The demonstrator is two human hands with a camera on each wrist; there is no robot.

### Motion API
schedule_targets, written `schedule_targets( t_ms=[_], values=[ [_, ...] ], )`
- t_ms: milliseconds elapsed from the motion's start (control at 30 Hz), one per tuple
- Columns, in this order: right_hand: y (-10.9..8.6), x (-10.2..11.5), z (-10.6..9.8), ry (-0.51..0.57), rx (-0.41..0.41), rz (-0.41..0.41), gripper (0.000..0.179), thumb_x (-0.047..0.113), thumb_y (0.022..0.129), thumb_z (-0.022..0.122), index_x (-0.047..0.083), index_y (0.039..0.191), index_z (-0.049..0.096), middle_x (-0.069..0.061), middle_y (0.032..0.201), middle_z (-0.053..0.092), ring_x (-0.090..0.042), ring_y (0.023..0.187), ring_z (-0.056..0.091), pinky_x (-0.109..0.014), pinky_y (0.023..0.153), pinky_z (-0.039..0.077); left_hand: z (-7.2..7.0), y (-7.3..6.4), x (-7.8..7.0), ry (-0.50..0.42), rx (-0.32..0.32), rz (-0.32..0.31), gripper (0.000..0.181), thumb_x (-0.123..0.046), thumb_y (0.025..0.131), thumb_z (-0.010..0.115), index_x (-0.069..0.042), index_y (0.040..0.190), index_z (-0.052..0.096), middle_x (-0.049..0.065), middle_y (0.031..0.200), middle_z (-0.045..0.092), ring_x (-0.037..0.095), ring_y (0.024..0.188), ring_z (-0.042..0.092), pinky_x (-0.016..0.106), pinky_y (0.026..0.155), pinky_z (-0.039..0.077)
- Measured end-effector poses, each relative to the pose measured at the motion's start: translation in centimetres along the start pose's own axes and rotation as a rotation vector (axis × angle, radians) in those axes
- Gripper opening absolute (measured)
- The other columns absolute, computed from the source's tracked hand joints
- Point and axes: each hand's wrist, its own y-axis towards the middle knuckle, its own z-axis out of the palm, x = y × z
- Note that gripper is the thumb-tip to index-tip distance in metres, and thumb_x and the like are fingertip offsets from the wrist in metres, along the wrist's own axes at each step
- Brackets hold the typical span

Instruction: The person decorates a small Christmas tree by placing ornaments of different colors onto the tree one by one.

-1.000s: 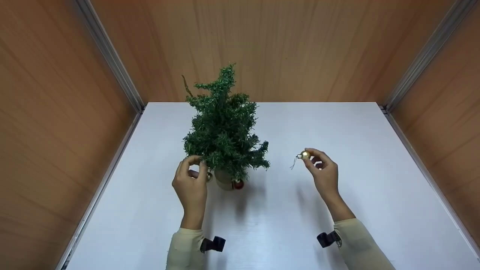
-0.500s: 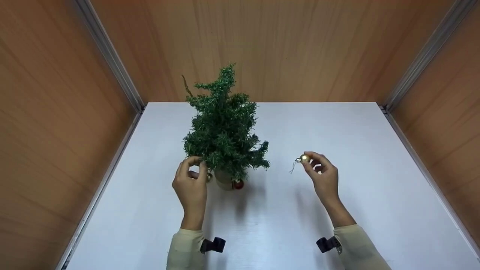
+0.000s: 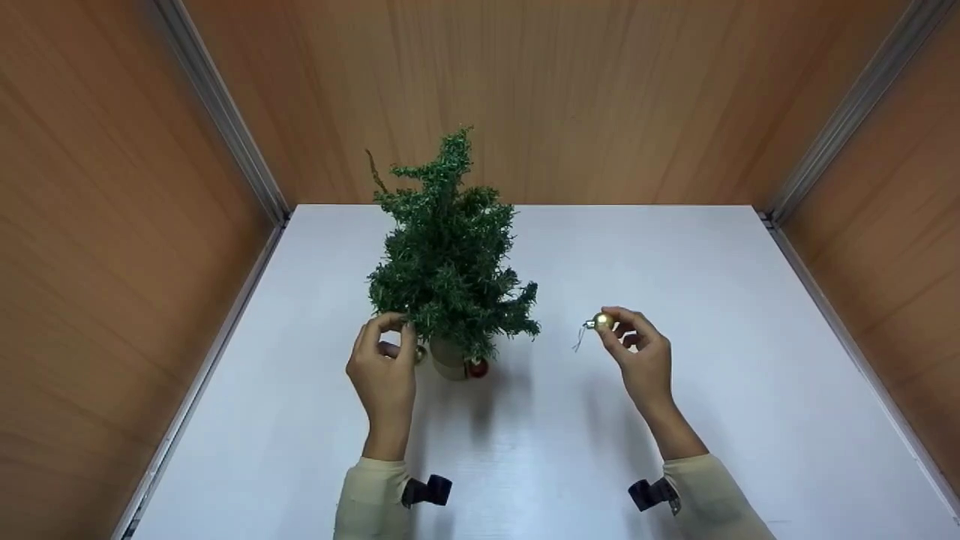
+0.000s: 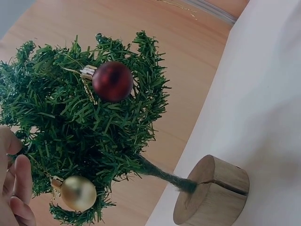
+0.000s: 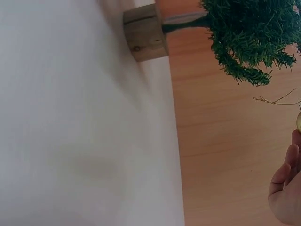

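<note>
Your left hand (image 3: 384, 366) is raised at the near left, wrist straight, back of the hand toward you, thumb and forefinger curled into a pinch at the top while the other fingers (image 4: 19, 181) fold loosely behind. Your right hand (image 3: 637, 352) is up at the near right, well apart from the left, angled inward, thumb and forefinger pinched at their tips. Both forearms wear pale sleeves (image 3: 371, 499).

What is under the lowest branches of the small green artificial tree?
Under the small green artificial tree hang a red ball and a gold ball. Its thin stem enters a round wooden base. The underside of the base is hidden.
</note>
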Motion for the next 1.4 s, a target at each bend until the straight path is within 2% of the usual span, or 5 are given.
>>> schedule_targets(
  t_ms=[267,367,967,1400],
  values=[
    [-0.6,3.4,0.4,0.008,0.01,-0.051,0.026,0.011,0.082,0.066,0.001,0.106,0.062,-0.005,0.094,0.06,-0.019,0.079,0.049,-0.023,0.065,0.039,0.1,0.1,-0.3,-0.006,-0.001,0.031,0.011,-0.015,0.083,0.063,-0.017,0.094,0.064,-0.01,0.086,0.059,0.005,0.05,0.048,0.023,0.044,0.04],
    [-0.7,3.8,0.6,0.019,0.019,-0.052,0.025,0.01,0.082,0.066,0.002,0.105,0.062,-0.004,0.094,0.061,-0.02,0.079,0.05,-0.024,0.065,0.04,0.1,0.1,-0.3,-0.004,-0.005,0.032,0.011,-0.015,0.083,0.063,-0.017,0.094,0.064,-0.01,0.086,0.058,0.005,0.05,0.047,0.023,0.044,0.04],
    [-0.8,4.8,1.3,0.038,0.056,-0.072,0.026,0.01,0.082,0.066,0.0,0.105,0.061,-0.005,0.093,0.06,-0.021,0.079,0.049,-0.027,0.066,0.04,0.1,0.0,-0.5,-0.012,0.008,0.046,0.013,-0.017,0.084,0.063,-0.016,0.097,0.064,-0.008,0.089,0.057,0.005,0.049,0.048,0.022,0.043,0.04],
    [-0.9,5.0,1.8,0.057,0.064,-0.087,0.026,0.011,0.082,0.066,0.0,0.105,0.061,-0.004,0.093,0.06,-0.022,0.079,0.049,-0.025,0.065,0.04,0.0,0.0,-0.5,-0.015,-0.007,0.04,0.015,-0.021,0.083,0.064,-0.018,0.098,0.064,-0.01,0.09,0.057,0.005,0.048,0.048,0.022,0.042,0.04]
  ],
)
